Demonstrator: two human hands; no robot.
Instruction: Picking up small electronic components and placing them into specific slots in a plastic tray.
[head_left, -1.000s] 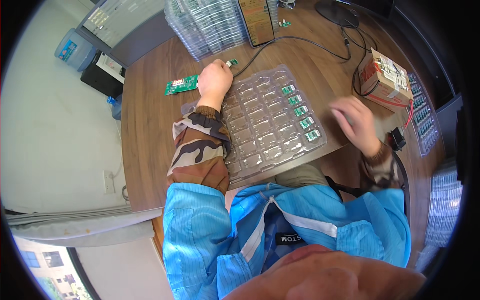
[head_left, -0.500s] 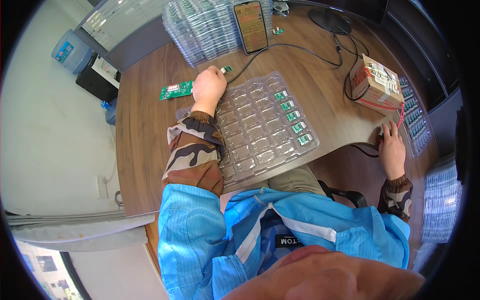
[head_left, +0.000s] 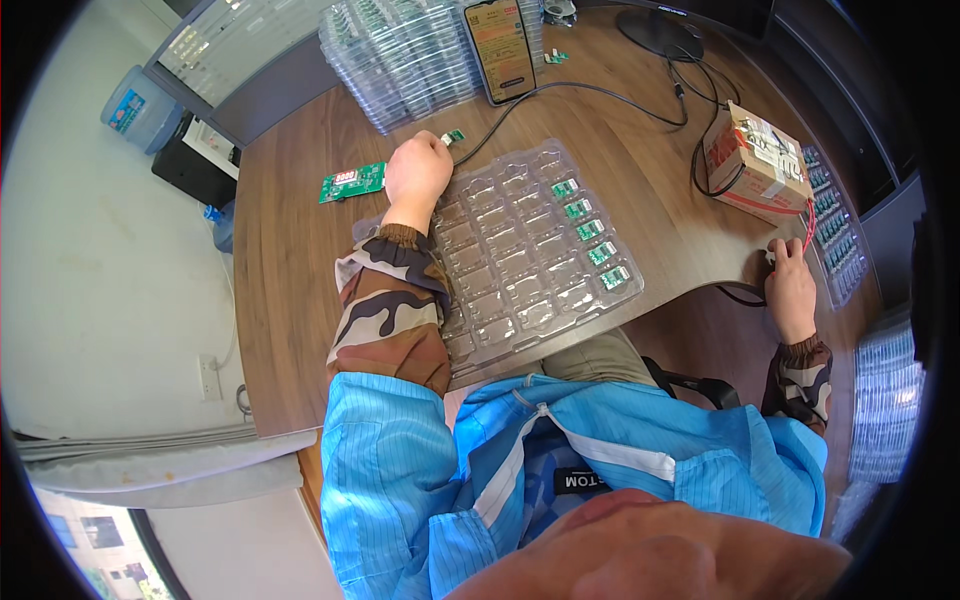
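Note:
My left hand (head_left: 419, 168) is closed on the desk, its fingertips mostly hidden. A small green circuit board (head_left: 456, 135) with a white connector pokes out at its far right side. On its other side lies a larger green circuit board (head_left: 352, 183) with a lit red digit display, its right end against the hand. Beneath my left forearm and to its right is a clear plastic tray (head_left: 520, 262); several small green boards (head_left: 590, 230) fill its right column. At the desk's right edge my right hand (head_left: 791, 295) has its fingers bent around something small, mostly hidden, near red wires (head_left: 809, 222).
Stacked clear trays (head_left: 395, 65) stand at the back, a phone (head_left: 500, 52) leaning on them. A black cable (head_left: 590, 88) crosses the desk. A taped cardboard box (head_left: 757, 165) sits at the right, beside another filled tray (head_left: 835, 235). More trays (head_left: 885, 405) are stacked lower right.
My right hand has shifted slightly, and its fingertips are drawn closer together. My left hand stays in place by the boards. The whole view has moved a little.

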